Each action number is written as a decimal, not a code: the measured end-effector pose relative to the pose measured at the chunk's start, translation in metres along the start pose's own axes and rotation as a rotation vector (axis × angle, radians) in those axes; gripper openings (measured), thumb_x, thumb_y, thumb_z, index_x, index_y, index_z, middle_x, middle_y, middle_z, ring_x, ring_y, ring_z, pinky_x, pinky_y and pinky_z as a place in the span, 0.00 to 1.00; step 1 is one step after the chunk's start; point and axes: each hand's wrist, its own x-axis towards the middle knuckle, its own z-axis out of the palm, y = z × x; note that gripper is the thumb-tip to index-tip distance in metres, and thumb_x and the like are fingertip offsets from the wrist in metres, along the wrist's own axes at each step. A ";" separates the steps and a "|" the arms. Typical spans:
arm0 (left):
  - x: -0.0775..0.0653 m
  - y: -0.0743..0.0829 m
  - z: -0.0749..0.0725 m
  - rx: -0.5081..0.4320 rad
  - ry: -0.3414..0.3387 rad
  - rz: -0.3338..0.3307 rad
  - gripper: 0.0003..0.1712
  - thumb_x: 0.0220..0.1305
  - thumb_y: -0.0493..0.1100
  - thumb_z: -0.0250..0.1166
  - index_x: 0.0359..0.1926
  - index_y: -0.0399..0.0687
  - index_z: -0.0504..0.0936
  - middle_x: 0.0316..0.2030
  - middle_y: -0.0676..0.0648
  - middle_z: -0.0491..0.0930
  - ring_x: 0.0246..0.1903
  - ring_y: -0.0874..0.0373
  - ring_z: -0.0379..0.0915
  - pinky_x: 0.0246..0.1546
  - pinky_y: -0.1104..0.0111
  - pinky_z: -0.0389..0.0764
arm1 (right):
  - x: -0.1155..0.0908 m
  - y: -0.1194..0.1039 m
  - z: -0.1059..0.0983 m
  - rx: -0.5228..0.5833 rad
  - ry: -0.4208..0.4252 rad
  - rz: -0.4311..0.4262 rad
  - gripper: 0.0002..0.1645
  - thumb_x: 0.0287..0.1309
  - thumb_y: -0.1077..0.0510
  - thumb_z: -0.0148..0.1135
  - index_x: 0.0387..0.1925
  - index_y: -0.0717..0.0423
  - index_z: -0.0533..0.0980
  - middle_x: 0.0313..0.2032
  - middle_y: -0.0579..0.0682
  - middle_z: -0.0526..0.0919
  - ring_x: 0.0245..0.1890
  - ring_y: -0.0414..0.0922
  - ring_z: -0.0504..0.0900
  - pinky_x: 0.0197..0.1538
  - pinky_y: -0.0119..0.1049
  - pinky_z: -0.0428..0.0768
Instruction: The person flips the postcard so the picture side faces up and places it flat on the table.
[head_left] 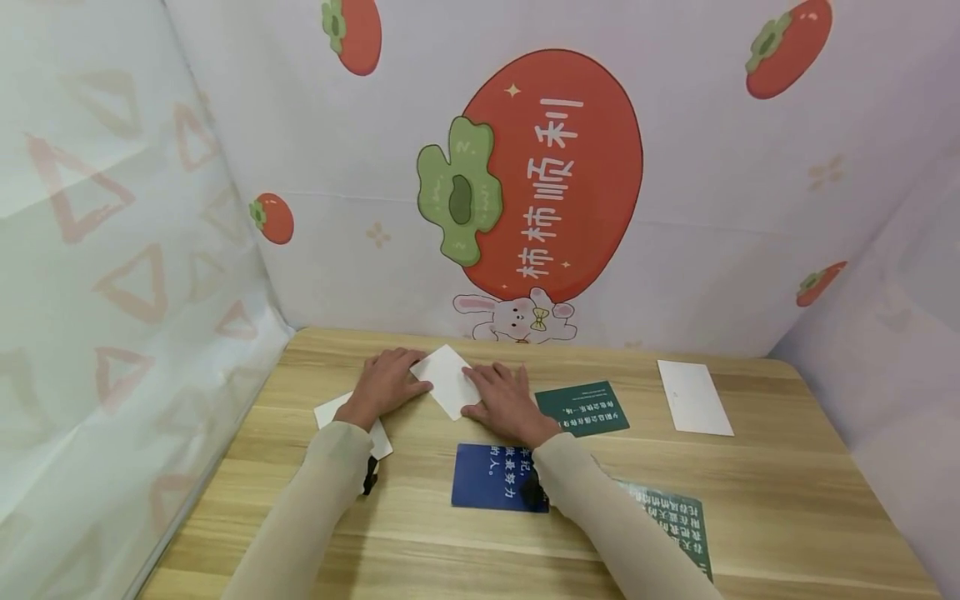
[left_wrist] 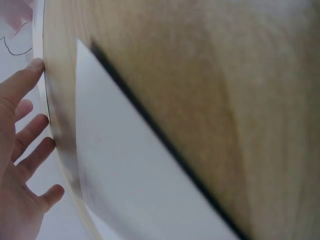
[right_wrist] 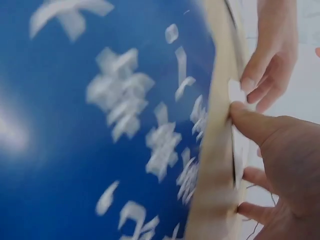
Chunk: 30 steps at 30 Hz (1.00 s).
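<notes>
Between left hand [head_left: 386, 383] and right hand [head_left: 510, 404] lies a white card [head_left: 446, 379]; left fingers, apart, apparently touch one corner; right fingers, spread, touch the opposite side; table's far edge [head_left: 600, 353] runs just beyond; wooden tabletop [head_left: 408, 533] extends between the forearms [head_left: 303, 508].

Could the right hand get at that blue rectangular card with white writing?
Probably yes: no other card covers the blue card, and the right hand is near, though touching a white rectangular card.

The hands [head_left: 506, 402] hide parts of the white card [head_left: 444, 383] between them.
</notes>
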 end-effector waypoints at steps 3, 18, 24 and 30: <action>-0.002 0.001 0.001 0.003 0.000 -0.011 0.40 0.74 0.63 0.70 0.78 0.52 0.74 0.74 0.39 0.75 0.75 0.36 0.68 0.74 0.32 0.64 | 0.002 -0.005 0.000 0.072 0.010 0.017 0.45 0.75 0.43 0.68 0.86 0.43 0.61 0.81 0.52 0.68 0.83 0.58 0.62 0.82 0.77 0.45; -0.005 -0.003 0.000 -0.128 0.067 -0.011 0.33 0.76 0.49 0.71 0.77 0.49 0.75 0.62 0.41 0.86 0.65 0.37 0.77 0.65 0.32 0.71 | 0.002 -0.007 0.001 0.142 0.084 0.034 0.47 0.70 0.48 0.75 0.84 0.43 0.65 0.80 0.51 0.68 0.79 0.56 0.68 0.83 0.67 0.52; -0.006 -0.003 0.000 -0.145 0.096 -0.010 0.32 0.75 0.46 0.71 0.76 0.47 0.76 0.60 0.41 0.87 0.66 0.36 0.77 0.65 0.32 0.71 | 0.001 -0.002 -0.001 0.170 0.161 0.029 0.47 0.71 0.53 0.74 0.85 0.44 0.63 0.79 0.52 0.70 0.80 0.55 0.68 0.82 0.60 0.59; -0.005 -0.005 0.002 -0.154 0.121 -0.007 0.32 0.75 0.46 0.72 0.75 0.45 0.76 0.59 0.43 0.87 0.66 0.36 0.77 0.64 0.31 0.72 | 0.002 -0.001 -0.003 0.182 0.266 0.007 0.46 0.72 0.60 0.72 0.84 0.46 0.63 0.75 0.54 0.76 0.75 0.57 0.75 0.77 0.60 0.67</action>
